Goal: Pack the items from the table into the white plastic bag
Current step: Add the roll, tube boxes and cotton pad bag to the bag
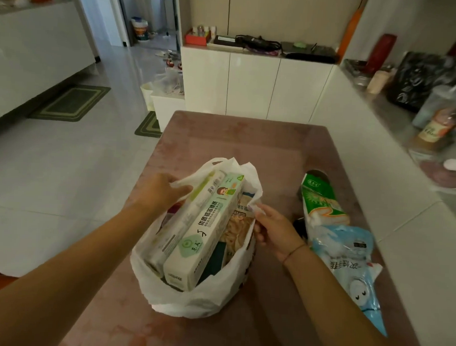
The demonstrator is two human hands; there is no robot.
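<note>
The white plastic bag [190, 299] stands open on the pinkish-brown table [249, 142]. Two long boxes stick out of it: a pale green foil box [206, 232] and a cream box [177, 223] to its left, over a noodle packet [238, 232]. My left hand [160, 192] grips the bag's left rim against the cream box. The bag's right rim is pinched in my right hand [274, 231]. On the table to the right lie a green packet [322, 200] and a light blue packet [351, 259].
A small dark object [299, 227] lies by my right wrist. A white counter on the right carries a drink cup [441, 116] and bags. White cabinets [251, 85] stand beyond the table's far edge. Tiled floor with green mats [70, 103] lies to the left.
</note>
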